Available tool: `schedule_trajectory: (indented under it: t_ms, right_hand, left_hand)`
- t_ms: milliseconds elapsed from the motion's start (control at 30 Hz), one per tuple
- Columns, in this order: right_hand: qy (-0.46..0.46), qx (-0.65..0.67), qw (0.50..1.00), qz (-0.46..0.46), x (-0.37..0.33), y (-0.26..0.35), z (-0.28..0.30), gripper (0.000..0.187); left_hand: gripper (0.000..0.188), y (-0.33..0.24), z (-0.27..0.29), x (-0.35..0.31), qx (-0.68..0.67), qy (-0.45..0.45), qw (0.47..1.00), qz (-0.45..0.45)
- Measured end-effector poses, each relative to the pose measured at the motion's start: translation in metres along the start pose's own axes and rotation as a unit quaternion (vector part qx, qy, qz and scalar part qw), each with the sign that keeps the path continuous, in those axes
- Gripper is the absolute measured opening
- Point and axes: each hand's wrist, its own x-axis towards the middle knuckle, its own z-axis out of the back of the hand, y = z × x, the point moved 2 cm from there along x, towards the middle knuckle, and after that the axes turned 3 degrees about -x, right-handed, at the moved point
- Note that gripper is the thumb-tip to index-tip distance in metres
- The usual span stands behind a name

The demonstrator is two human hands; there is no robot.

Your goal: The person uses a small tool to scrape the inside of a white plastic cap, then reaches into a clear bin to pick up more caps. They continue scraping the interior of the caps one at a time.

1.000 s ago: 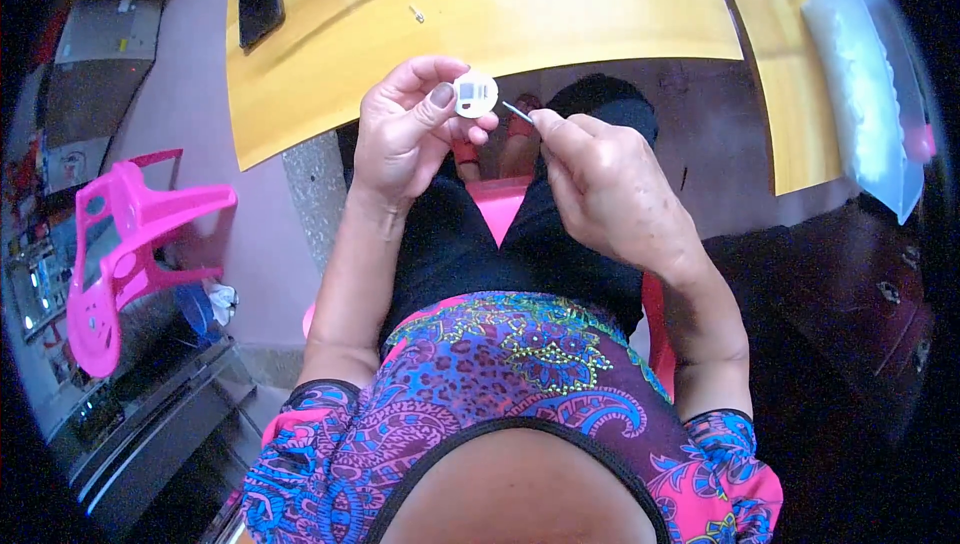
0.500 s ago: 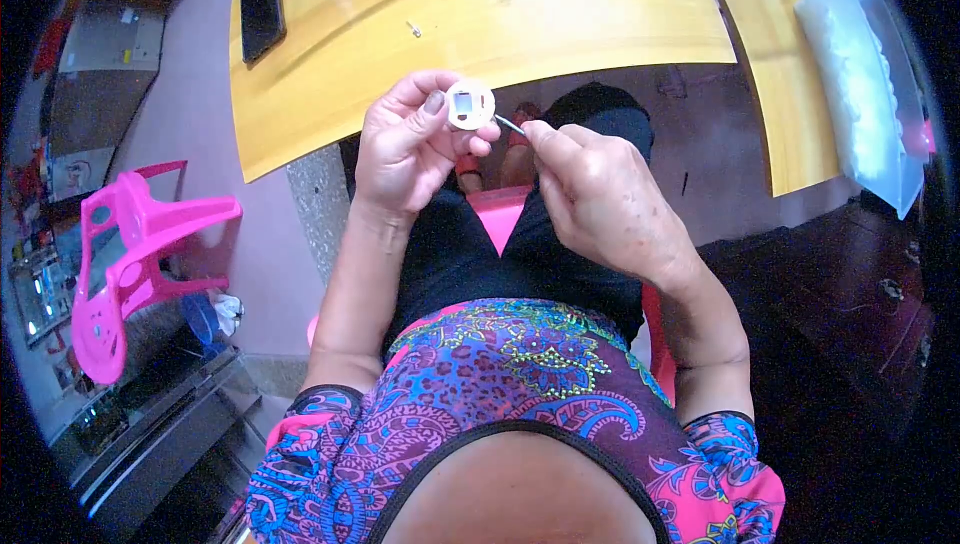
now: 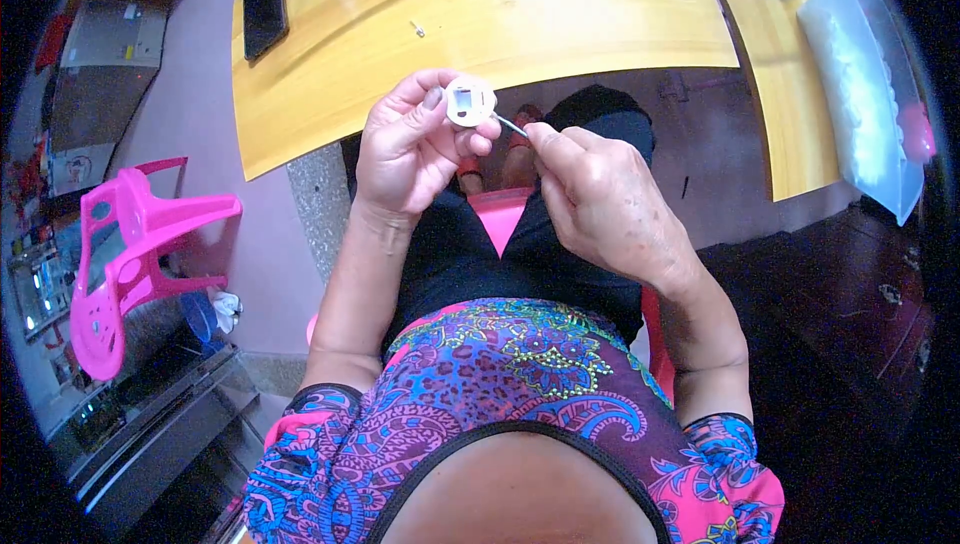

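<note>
My left hand [image 3: 408, 149] pinches a small round white plastic piece [image 3: 482, 96] between thumb and fingers, above my lap at the table's near edge. A greyish rectangular window and a small dark slot show on its face. My right hand [image 3: 605, 194] is closed round a thin metal rod-like tool [image 3: 511, 125]; any handle is hidden in the fist. The tool's tip meets the lower right rim of the white piece. Whether it goes into the rim or only touches it, I cannot tell.
On the yellow wooden table [image 3: 600, 29] lie a black phone [image 3: 264, 10] and a tiny whitish part [image 3: 417, 30]. A clear bag of white pieces [image 3: 862, 94] rests at the right, with more bags along the far edge. A pink plastic chair [image 3: 150, 214] stands at the left.
The white piece is tilted very slightly differently. Both hands keep their grips and nearly the same place.
</note>
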Motion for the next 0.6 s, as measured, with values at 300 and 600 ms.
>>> schedule_trajectory:
  t_ms: [300,600]
  right_hand:
    - [-0.001,-0.009,1.0,0.0,0.003,0.002,0.002,0.019]
    - [-0.021,0.01,1.0,0.014,0.003,0.009,0.003,0.023]
  left_hand:
    - [0.022,-0.018,-0.008,0.007,0.109,-0.01,0.993,-0.052]
    - [0.027,-0.236,-0.05,0.11,0.57,-0.174,0.62,-0.51]
